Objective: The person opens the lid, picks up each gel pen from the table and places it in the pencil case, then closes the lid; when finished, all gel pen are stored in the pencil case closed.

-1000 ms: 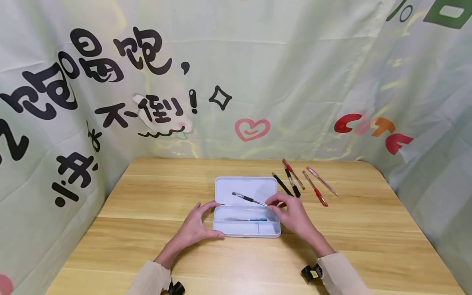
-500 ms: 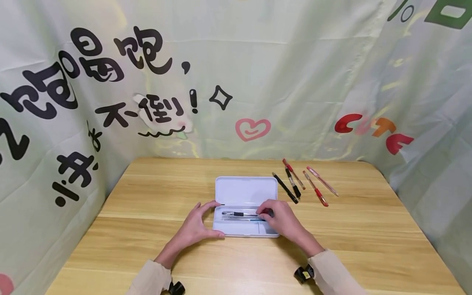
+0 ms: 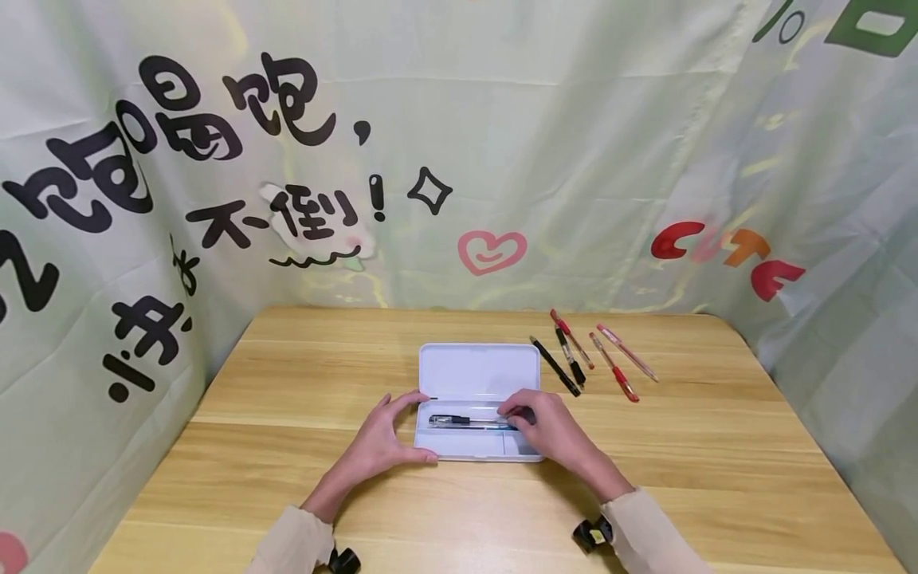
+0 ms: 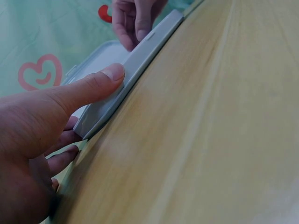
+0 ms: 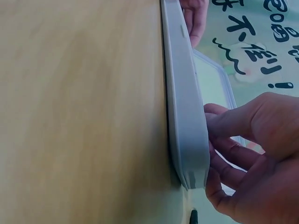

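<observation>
Laying a black-gripped clear pen (image 3: 459, 420) into the tray of the white plastic pencil case (image 3: 479, 371), the right hand (image 3: 548, 430) has fingers curled over the pen's end at the tray's right part; whether it is pinching or only touching, I cannot tell. Left hand (image 3: 383, 438) is spread, thumb and fingertips braced on the case's left end. Lid lies open flat behind. A blue pen lies alongside in the tray. Judged: placement step, nearly done; next calls for letting go cleanly. Five loose pens (image 3: 588, 359), red and black, lie on the grained wooden table (image 3: 287, 383), smooth and matte.
</observation>
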`<control>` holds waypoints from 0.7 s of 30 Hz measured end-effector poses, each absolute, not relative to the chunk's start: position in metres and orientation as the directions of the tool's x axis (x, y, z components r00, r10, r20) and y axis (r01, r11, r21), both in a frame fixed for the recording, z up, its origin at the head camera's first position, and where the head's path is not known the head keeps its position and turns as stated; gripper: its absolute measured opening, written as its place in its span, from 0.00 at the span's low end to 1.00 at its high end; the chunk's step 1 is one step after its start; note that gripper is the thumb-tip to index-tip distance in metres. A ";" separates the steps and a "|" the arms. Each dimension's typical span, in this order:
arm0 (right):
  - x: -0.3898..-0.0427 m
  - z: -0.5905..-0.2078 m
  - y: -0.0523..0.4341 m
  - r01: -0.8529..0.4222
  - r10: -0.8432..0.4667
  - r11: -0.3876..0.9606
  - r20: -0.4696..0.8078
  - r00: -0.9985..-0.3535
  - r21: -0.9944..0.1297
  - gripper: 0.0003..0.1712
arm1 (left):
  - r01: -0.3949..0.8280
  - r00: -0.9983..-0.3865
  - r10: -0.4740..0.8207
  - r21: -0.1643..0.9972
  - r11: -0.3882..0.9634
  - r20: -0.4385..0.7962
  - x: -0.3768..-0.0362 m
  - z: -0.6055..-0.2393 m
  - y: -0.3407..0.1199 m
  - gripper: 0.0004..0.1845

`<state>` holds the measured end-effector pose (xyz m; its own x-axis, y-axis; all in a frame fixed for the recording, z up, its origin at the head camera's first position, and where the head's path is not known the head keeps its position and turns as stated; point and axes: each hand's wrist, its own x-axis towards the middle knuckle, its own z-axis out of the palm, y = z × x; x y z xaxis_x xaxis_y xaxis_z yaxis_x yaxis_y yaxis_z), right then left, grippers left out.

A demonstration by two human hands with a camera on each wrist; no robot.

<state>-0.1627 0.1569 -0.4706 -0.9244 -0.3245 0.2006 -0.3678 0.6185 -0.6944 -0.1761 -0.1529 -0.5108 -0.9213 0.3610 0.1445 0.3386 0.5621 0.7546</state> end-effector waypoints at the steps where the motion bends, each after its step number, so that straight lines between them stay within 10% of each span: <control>1: -0.162 -0.470 0.158 -0.371 -0.325 0.611 0.206 -0.923 -0.700 0.12 | 0.340 -0.920 0.363 0.756 0.559 0.146 -0.176 -0.511 -0.153 0.52; 21: -0.176 -0.456 0.224 -0.330 -0.036 0.654 0.408 -0.912 -0.681 0.13 | 0.337 -0.921 0.363 0.760 0.556 0.143 -0.174 -0.509 -0.154 0.52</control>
<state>-0.1763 0.2245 -0.4559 -0.9123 -0.0364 0.4078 -0.3304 0.6538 -0.6807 -0.1742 -0.1538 -0.5088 -0.9209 0.3627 0.1427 0.3368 0.5563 0.7596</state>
